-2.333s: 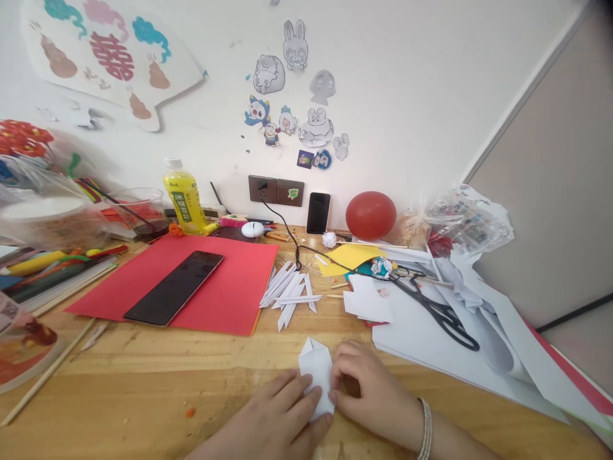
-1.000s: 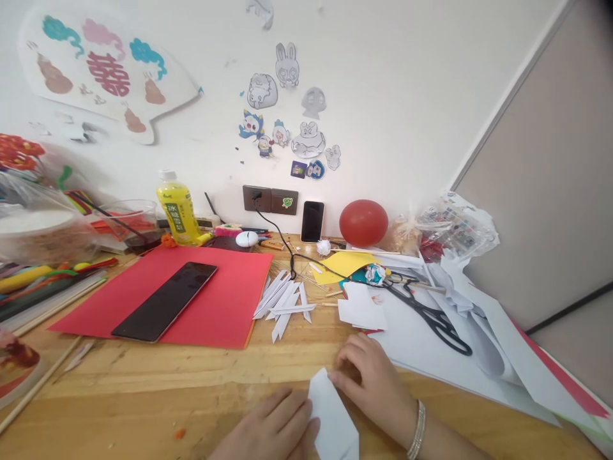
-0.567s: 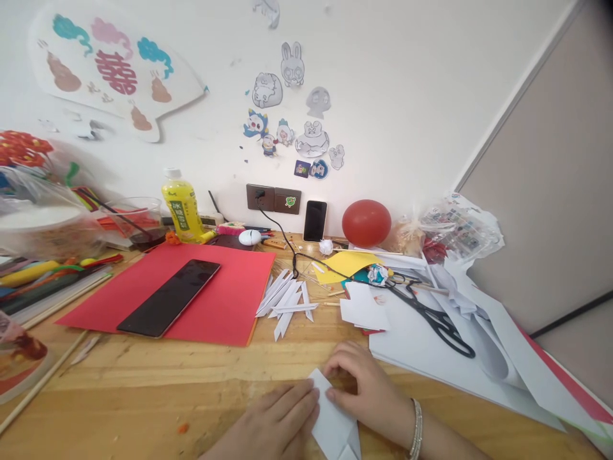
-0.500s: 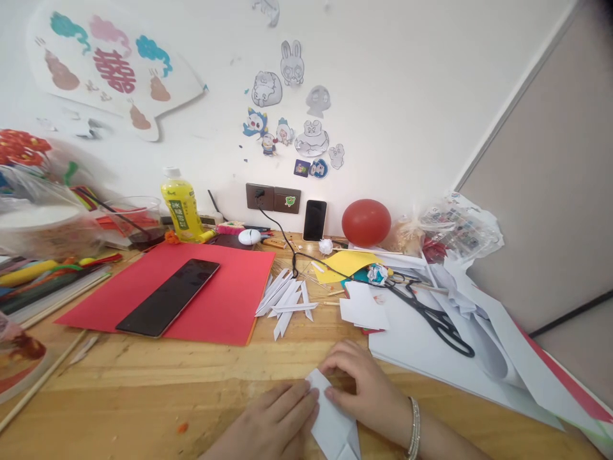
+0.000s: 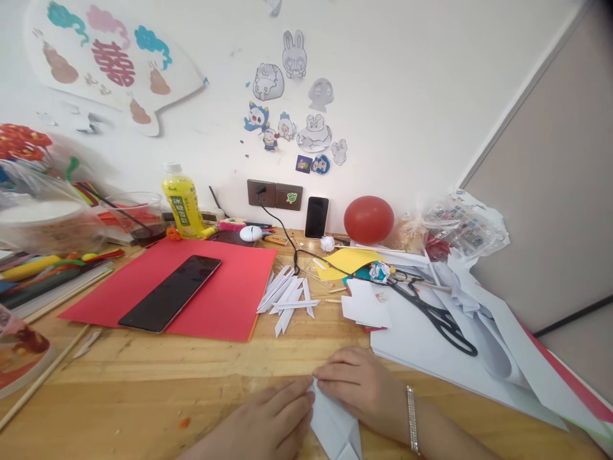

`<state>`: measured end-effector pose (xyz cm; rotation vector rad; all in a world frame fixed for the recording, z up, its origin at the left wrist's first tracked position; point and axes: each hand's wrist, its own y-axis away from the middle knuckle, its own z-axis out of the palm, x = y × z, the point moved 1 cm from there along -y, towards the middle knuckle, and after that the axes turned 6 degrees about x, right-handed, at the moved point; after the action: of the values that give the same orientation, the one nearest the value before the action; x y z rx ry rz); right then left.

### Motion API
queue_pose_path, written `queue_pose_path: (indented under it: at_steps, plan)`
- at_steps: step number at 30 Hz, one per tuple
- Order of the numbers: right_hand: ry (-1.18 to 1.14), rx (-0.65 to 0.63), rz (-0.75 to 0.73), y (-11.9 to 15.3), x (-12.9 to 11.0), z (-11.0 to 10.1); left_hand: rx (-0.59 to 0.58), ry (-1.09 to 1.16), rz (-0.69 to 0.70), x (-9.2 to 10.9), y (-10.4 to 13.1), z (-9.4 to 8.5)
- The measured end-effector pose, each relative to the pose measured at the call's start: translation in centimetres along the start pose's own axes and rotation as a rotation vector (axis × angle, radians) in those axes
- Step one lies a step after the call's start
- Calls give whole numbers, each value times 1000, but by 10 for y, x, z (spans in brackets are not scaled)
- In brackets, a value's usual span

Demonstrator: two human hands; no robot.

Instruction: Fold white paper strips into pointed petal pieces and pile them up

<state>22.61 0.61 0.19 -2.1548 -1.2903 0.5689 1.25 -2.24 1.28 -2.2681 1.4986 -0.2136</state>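
A folded white paper (image 5: pixel 334 423) lies on the wooden table at the bottom centre, its narrow tip pointing away from me. My left hand (image 5: pixel 275 415) presses on the paper's left edge, fingers together, fingertips near the tip. From the right, my right hand (image 5: pixel 357 386) covers the upper right edge, its fingers closed on the paper beside the left fingertips. Both hands almost meet at the tip. A bracelet circles my right wrist. Beyond the hands, several thin folded paper strips (image 5: pixel 287 297) lie in a loose pile.
A black phone (image 5: pixel 171 294) lies on red paper (image 5: pixel 234 275) at the left. Behind are a yellow bottle (image 5: pixel 182 201), an upright phone (image 5: pixel 317 217) and a red balloon (image 5: pixel 368 220). Black scissors (image 5: pixel 438 316) rest on white sheets (image 5: pixel 407 345) at the right. A cable crosses the back.
My right hand's fingers have straightened and lowered onto the paper, covering more of its upper right edge. My left hand has shifted slightly left. The view has tilted a little.
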Motion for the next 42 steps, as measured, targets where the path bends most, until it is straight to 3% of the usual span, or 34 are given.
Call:
queue_pose_path:
  at_steps: [6, 13, 26, 34, 42]
  plan:
    - [-82, -69, 7, 1, 3, -5, 10, -1, 1, 1, 0, 2]
    - [-139, -193, 203, -1, 0, -4, 8, -36, -1, 4, -1, 5]
    - [-53, -270, 63, -2, 1, -8, 62, -69, -67, 8, -1, 13]
    - [-178, -434, 141, -2, 5, -17, -10, -78, 17, 5, 4, 13]
    - [-198, -423, 190, 5, 20, -27, -38, 36, -30, 5, -1, 15]
